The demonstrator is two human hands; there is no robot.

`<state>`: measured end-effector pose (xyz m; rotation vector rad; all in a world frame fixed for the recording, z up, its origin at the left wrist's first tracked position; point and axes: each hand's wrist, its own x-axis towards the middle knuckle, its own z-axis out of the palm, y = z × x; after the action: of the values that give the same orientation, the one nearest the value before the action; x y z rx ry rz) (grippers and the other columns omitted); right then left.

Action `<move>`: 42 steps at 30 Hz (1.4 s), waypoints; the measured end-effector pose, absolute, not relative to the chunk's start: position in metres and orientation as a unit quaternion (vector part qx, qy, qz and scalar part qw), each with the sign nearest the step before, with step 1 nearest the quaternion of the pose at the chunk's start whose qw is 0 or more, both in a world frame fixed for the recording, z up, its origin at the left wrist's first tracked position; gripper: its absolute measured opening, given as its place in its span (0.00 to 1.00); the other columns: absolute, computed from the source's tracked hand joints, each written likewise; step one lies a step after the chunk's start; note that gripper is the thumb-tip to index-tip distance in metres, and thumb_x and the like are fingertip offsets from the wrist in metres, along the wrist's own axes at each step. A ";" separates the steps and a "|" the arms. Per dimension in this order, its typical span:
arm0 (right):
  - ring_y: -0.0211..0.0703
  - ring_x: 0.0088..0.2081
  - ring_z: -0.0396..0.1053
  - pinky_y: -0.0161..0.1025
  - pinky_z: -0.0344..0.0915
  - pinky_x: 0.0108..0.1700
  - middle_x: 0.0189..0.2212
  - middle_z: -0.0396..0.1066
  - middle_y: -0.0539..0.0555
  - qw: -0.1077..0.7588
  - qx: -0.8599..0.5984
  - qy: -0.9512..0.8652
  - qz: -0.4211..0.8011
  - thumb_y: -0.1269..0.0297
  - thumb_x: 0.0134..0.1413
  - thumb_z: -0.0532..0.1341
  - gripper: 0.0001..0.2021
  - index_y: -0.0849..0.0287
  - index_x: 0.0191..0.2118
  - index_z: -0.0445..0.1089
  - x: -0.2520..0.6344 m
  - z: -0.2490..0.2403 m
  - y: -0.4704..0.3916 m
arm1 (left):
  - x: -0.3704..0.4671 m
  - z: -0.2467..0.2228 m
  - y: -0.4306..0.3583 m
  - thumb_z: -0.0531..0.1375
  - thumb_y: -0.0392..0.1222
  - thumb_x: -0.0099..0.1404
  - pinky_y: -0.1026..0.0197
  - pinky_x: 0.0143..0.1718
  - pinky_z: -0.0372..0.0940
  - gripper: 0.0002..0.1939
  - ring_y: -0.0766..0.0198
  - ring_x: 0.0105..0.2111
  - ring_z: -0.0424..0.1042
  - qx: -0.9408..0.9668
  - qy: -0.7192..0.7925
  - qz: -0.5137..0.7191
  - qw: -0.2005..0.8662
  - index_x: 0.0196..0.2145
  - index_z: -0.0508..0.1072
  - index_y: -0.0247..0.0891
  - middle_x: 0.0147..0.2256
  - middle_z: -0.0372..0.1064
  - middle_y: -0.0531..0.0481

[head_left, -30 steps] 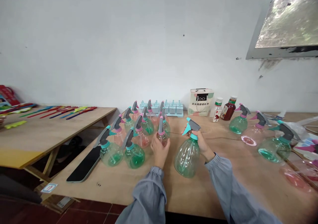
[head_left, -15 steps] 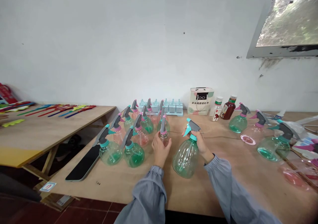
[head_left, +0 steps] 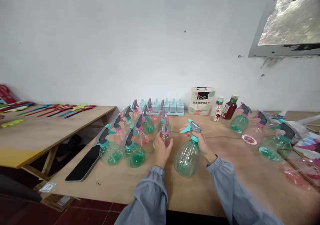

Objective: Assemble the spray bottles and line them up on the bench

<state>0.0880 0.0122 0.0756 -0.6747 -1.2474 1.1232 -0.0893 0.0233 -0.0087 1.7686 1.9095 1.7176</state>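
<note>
My left hand (head_left: 162, 149) is wrapped round a pink spray bottle (head_left: 165, 136) with a grey nozzle, standing at the right end of a group of spray bottles. My right hand (head_left: 203, 144) grips the neck of a large clear green spray bottle (head_left: 187, 161), whose turquoise trigger (head_left: 186, 128) points left. Some of its fingers are hidden behind the neck. To the left stand a green bottle (head_left: 135, 154) with green liquid, another green bottle (head_left: 111, 152) and a pink bottle (head_left: 142, 135).
A black phone (head_left: 83, 164) lies at the left. Behind are a pale blue mould tray (head_left: 172, 108), a paper bag (head_left: 201, 102) and two sauce bottles. More spray bottles (head_left: 275, 147) stand at the right. A side table (head_left: 50, 131) holds coloured sticks.
The trigger of the green bottle in my right hand has swung outward to the left, and the fingers near it have loosened. My left hand has barely moved.
</note>
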 end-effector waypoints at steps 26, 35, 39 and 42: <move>0.58 0.51 0.68 0.58 0.62 0.56 0.50 0.69 0.66 0.619 -0.565 -0.540 0.081 0.31 0.33 0.66 0.48 0.61 0.56 0.59 0.261 0.025 0.087 | -0.086 -0.010 0.023 0.61 0.50 0.60 0.41 0.58 0.60 0.34 0.45 0.58 0.66 0.582 0.597 0.552 0.017 0.59 0.58 0.33 0.55 0.66 0.32; 0.65 0.56 0.63 0.58 0.61 0.57 0.56 0.58 0.76 0.647 -0.640 -0.408 0.064 0.26 0.27 0.65 0.58 0.65 0.58 0.48 0.270 -0.018 0.114 | -0.084 -0.011 0.021 0.61 0.50 0.60 0.42 0.57 0.62 0.33 0.46 0.56 0.68 0.588 0.589 0.554 0.020 0.59 0.58 0.34 0.53 0.67 0.34; 0.70 0.58 0.60 0.57 0.57 0.60 0.56 0.57 0.80 0.615 -0.678 -0.401 0.046 0.24 0.29 0.62 0.61 0.73 0.58 0.49 0.276 -0.006 0.138 | -0.082 -0.013 0.019 0.61 0.50 0.62 0.43 0.56 0.62 0.32 0.48 0.55 0.68 0.608 0.571 0.552 0.015 0.59 0.58 0.34 0.52 0.67 0.35; 0.71 0.61 0.56 0.57 0.54 0.63 0.57 0.56 0.82 0.606 -0.686 -0.402 0.023 0.24 0.31 0.61 0.60 0.75 0.58 0.51 0.284 -0.001 0.150 | -0.080 -0.014 0.017 0.61 0.50 0.61 0.43 0.57 0.62 0.33 0.47 0.55 0.68 0.615 0.562 0.553 0.020 0.59 0.57 0.34 0.52 0.67 0.35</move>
<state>0.2836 0.1500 -0.0009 -1.5877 -0.9288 0.0543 -0.0795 0.0171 -0.0138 1.9068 1.7450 1.7150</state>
